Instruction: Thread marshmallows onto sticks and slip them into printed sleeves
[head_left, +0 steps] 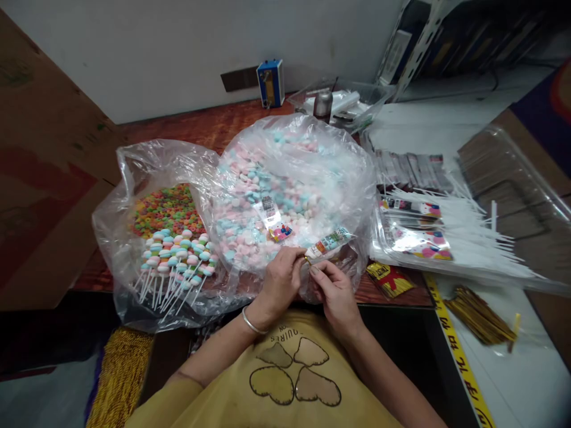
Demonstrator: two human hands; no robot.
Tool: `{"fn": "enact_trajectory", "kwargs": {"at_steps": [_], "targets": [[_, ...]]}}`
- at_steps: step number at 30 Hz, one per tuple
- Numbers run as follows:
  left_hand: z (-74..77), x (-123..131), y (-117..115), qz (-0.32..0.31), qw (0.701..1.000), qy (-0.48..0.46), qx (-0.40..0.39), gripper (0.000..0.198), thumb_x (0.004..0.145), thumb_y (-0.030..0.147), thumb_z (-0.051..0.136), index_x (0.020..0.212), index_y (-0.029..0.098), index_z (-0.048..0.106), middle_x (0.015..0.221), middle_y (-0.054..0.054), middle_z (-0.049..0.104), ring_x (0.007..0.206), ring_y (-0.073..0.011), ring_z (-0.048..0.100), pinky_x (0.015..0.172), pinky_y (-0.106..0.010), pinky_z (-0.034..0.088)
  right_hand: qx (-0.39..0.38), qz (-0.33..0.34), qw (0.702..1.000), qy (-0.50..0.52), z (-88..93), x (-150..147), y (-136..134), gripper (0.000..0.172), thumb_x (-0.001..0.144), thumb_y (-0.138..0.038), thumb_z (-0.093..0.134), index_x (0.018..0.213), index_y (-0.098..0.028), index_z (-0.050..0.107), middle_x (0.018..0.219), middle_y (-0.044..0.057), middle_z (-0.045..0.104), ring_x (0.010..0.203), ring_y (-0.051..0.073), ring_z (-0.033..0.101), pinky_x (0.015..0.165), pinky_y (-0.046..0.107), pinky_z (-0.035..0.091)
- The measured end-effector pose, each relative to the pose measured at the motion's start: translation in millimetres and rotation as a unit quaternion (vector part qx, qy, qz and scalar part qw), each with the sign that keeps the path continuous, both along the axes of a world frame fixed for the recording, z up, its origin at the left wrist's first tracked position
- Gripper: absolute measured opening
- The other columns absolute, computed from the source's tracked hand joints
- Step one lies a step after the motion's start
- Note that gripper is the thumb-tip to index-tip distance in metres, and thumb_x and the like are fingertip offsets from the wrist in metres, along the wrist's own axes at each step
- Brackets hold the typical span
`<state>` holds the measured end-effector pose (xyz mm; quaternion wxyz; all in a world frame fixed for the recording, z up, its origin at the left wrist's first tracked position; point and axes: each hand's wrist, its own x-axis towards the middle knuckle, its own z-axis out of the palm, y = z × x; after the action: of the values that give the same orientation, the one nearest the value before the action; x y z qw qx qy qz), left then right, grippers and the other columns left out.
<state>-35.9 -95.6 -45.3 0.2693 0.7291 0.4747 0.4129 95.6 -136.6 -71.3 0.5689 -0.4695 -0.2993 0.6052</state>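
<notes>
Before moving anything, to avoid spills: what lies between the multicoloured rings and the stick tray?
In the head view: a bag of pastel sweets, a printed packet atop, and a held packet.

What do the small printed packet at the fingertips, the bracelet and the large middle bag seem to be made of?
Small printed packet: probably glossy plastic film, partly see-through.
Bracelet: likely metal; its smooth, silvery band gleams.
Large bag: thin clear plastic, it seems; pastel pieces show through its shiny, crinkled sheet.
</notes>
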Motion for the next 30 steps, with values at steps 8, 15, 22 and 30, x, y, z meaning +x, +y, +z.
{"fn": "enact_trajectory", "kwargs": {"at_steps": [8, 15, 22, 30], "targets": [[7.2, 7, 5, -0.056, 0.799, -0.397, -0.447, 0.042, 0.067, 0.044, 0.088, 0.083, 0.014, 0.064, 0.056, 0.005, 0.054, 0.045, -0.005, 0.044, 0.044, -0.017, 0.032, 0.018, -0.02, 0.999, -0.02, -19.1, 4, 15, 0.033, 0.08, -0.051, 0.075, 0.076, -0.021, 0.061, 0.053, -0.008, 0.047, 0.044, 0.008, 0.035, 0.041, 0.021, 0.028], [9.5, 7, 9, -0.041, 0.744, -0.465, -0.478, 0.048, 0.055, 0.036, 0.096, 0.077, 0.012, 0.061, 0.06, 0.005, 0.055, 0.046, -0.0024, 0.045, 0.042, -0.014, 0.028, 0.088, 0.013, 0.988, -0.126, 1.8, 18, 17, 0.032, 0.081, -0.042, 0.079, 0.105, -0.023, 0.069, 0.099, 0.003, 0.072, 0.076, 0.016, 0.065, 0.067, 0.027, 0.055], [3.3, 7, 7, -0.058, 0.782, -0.433, -0.445, 0.045, 0.064, 0.043, 0.091, 0.084, 0.013, 0.064, 0.056, 0.006, 0.054, 0.045, -0.0032, 0.043, 0.043, -0.015, 0.03, 0.064, 0.026, 0.987, -0.146, 14.4, 15, 11, 0.031, 0.085, -0.048, 0.073, 0.101, -0.02, 0.076, 0.089, 0.005, 0.074, 0.08, 0.019, 0.066, 0.072, 0.03, 0.055], [-6.9, -2, 4, -0.112, 0.884, -0.313, -0.328, 0.027, 0.085, 0.042, 0.074, 0.094, 0.017, 0.068, 0.059, 0.006, 0.053, 0.052, -0.0073, 0.046, 0.053, -0.02, 0.038, 0.007, 0.016, 0.999, -0.034, 8.2, 20, 14, 0.033, 0.07, -0.047, 0.087, 0.081, -0.019, 0.073, 0.06, -0.002, 0.061, 0.052, 0.012, 0.05, 0.051, 0.026, 0.044]]}}
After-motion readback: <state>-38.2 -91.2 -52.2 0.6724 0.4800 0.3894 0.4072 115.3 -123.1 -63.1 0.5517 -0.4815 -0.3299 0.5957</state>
